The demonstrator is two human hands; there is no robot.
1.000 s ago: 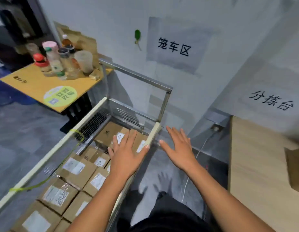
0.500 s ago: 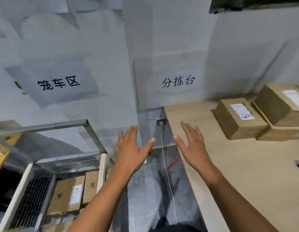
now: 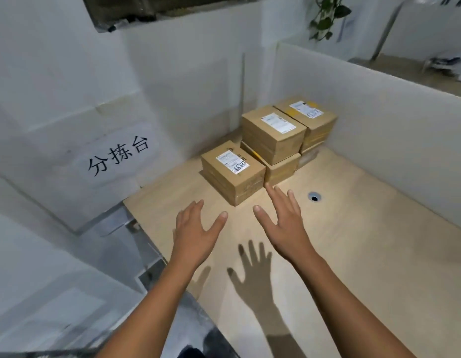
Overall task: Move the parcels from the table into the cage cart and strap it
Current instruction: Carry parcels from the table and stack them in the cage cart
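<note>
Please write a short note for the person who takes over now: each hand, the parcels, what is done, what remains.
Left hand: open, empty, above the light wooden table.
Right hand: open, empty, fingers pointing toward the nearest brown cardboard parcel.
Stack of further brown cardboard parcels stands behind it, in the table's far corner.
Cage cart: out of view; its load and strap cannot be judged.
Left: carry these parcels to the cart, then strap it.

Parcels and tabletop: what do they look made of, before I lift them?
Parcels: brown cardboard, matte, folded box edges; white paper labels stuck on top. Tabletop: pale wood-look board, probably laminate or veneer, smooth with low sheen and faint grain.
</note>
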